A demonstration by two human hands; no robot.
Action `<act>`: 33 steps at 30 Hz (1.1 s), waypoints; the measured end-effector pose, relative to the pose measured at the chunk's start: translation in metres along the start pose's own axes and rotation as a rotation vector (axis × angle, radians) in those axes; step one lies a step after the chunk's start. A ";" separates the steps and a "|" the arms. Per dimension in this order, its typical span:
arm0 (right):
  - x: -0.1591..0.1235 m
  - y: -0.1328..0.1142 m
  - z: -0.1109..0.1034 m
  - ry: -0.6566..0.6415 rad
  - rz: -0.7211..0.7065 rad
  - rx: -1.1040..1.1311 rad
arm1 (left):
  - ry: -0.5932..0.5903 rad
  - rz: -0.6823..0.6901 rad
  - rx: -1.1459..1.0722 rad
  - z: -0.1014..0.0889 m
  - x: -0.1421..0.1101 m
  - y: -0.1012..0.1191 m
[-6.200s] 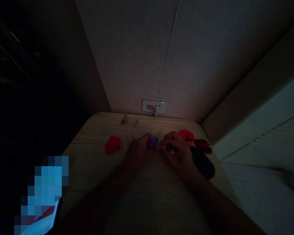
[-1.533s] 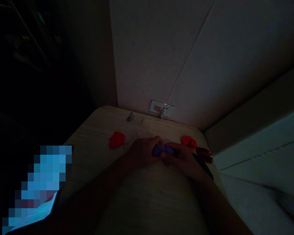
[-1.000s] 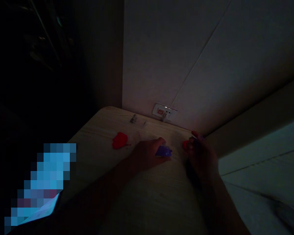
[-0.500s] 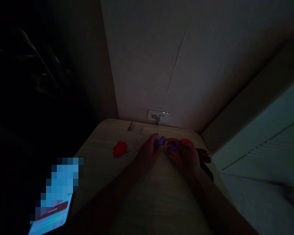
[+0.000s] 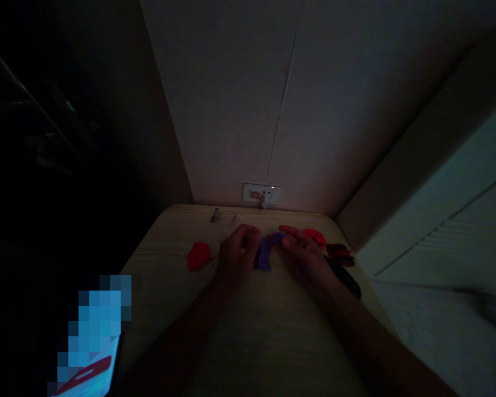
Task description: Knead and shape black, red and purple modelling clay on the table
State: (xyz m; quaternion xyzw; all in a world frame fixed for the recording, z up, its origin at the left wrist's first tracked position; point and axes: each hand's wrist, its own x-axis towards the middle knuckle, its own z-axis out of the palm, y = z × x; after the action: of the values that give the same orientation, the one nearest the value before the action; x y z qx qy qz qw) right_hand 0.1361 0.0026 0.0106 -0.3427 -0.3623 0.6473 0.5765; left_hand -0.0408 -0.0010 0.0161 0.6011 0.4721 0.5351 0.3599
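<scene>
On the wooden tabletop, a crinkled, shiny purple piece lies between my hands; it looks like a thin wrapper, but the dark picture leaves its kind unclear. My left hand is just left of it, fingers curved and apart, with nothing visible in them. A smaller purple lump is at the fingertips of my right hand, pinched by the thumb. Whether the two purple pieces are joined cannot be made out. Left of my left hand lies a flat red piece.
Beyond my right hand are a round red thing, dark red strips and a black object. A wall socket with a plug is behind the table. A lit screen glows at lower left.
My left hand has let go of its purple piece, which now lies on the table between the hands. My right hand has turned and spread its fingers somewhat. The view has shifted slightly.
</scene>
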 end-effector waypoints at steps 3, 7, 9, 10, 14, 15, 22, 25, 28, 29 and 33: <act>-0.004 0.000 0.003 -0.061 -0.063 -0.124 | -0.129 -0.128 -0.248 0.007 -0.003 -0.001; -0.008 -0.001 0.004 -0.113 -0.145 -0.270 | -0.116 -0.054 -0.222 0.010 -0.003 -0.005; -0.008 0.000 0.003 -0.104 -0.160 -0.310 | -0.089 0.009 -0.158 0.009 -0.002 -0.007; -0.008 0.000 0.003 -0.094 -0.161 -0.316 | -0.081 0.029 -0.142 0.008 -0.002 -0.007; -0.008 0.000 0.003 -0.049 -0.174 -0.307 | -0.066 0.028 -0.147 0.008 -0.003 -0.007; -0.009 0.000 0.004 -0.042 -0.174 -0.319 | -0.058 0.017 -0.156 0.009 -0.003 -0.007; -0.007 -0.002 0.007 -0.009 -0.116 -0.407 | -0.051 -0.095 -0.310 0.012 -0.004 -0.004; -0.005 -0.001 0.004 0.016 -0.151 -0.393 | -0.103 -0.154 -0.428 0.012 -0.002 -0.003; -0.005 -0.001 0.005 0.041 -0.235 -0.459 | -0.162 -0.178 -0.462 0.011 -0.001 -0.004; -0.006 -0.002 0.005 0.041 -0.261 -0.477 | -0.165 -0.183 -0.445 0.010 -0.001 -0.004; -0.008 -0.003 0.009 0.011 -0.263 -0.445 | -0.103 -0.224 -0.402 0.009 0.000 -0.001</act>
State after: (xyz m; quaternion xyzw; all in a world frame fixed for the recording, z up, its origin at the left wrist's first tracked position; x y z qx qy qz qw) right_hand 0.1304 -0.0057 0.0176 -0.4147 -0.5341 0.4690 0.5682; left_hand -0.0318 0.0006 0.0132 0.4878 0.4005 0.5436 0.5533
